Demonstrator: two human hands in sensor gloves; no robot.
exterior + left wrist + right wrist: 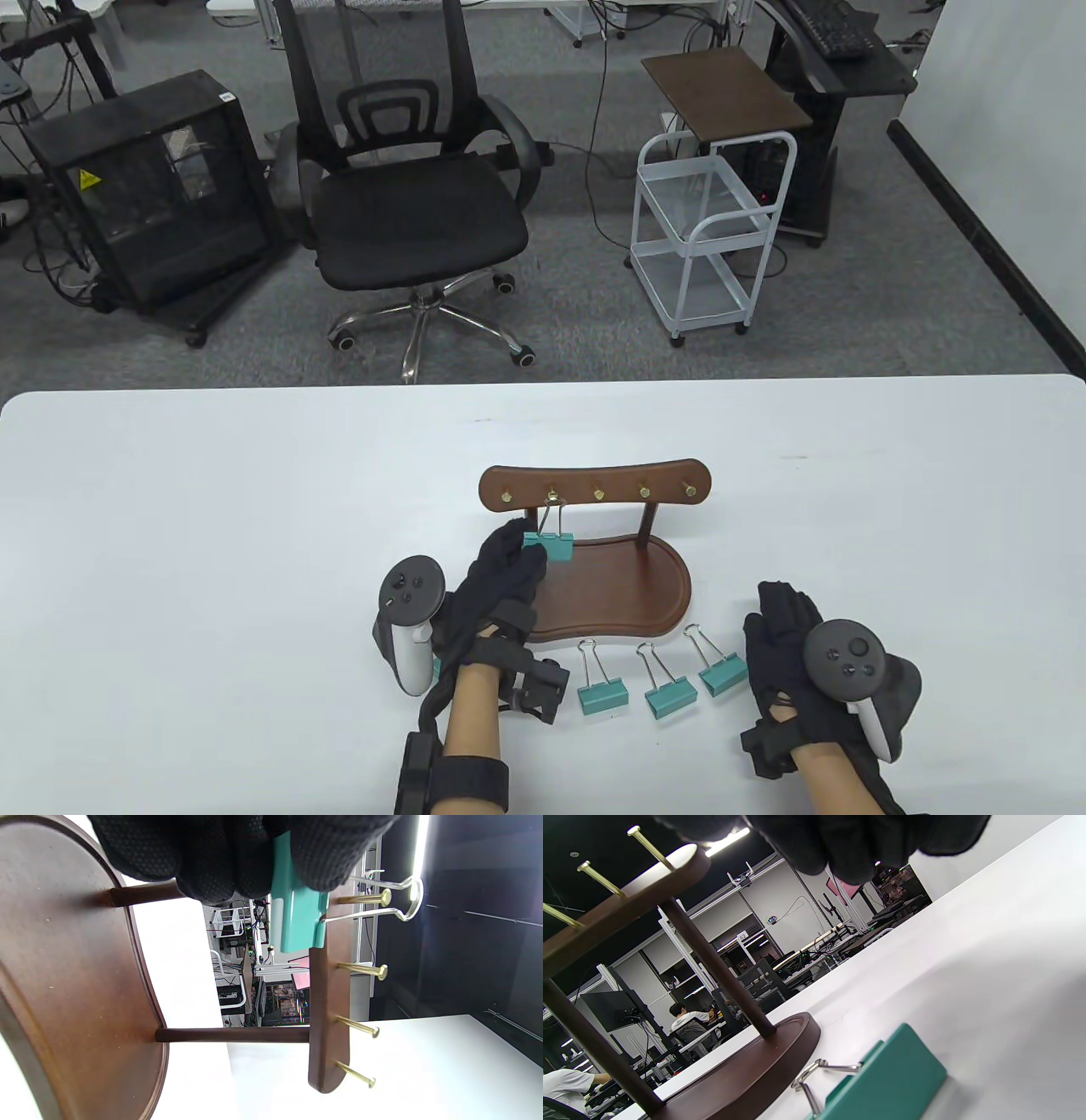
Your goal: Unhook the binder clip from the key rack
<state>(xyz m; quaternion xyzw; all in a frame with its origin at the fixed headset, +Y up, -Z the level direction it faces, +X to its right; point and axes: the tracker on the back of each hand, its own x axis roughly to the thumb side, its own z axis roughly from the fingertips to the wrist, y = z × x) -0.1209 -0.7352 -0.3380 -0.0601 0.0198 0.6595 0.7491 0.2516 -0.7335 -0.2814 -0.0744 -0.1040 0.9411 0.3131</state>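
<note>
Table view: the key rack [594,543] stands on the counter [212,526] near the middle of its near edge. One teal binder clip [550,543] hangs by its wire loop from the second brass peg [550,493] from the left. The left hand [501,586] pinches the clip's body. The right hand [785,645] rests flat on the counter, fingers extended and holding nothing, just right of three loose clips [653,683] lined up in front of the rack's base.

Left wrist view: gloved fingers [331,853] grip the teal body on both sides; the loop still circles the peg behind its knob. To do this well, the hand should probably lift slightly, then draw the loop straight along the peg past the knob, without twisting.

Right wrist view: that hand's fingertips [848,844] hang free above the counter, with a loose clip [882,1082] lying below.
</note>
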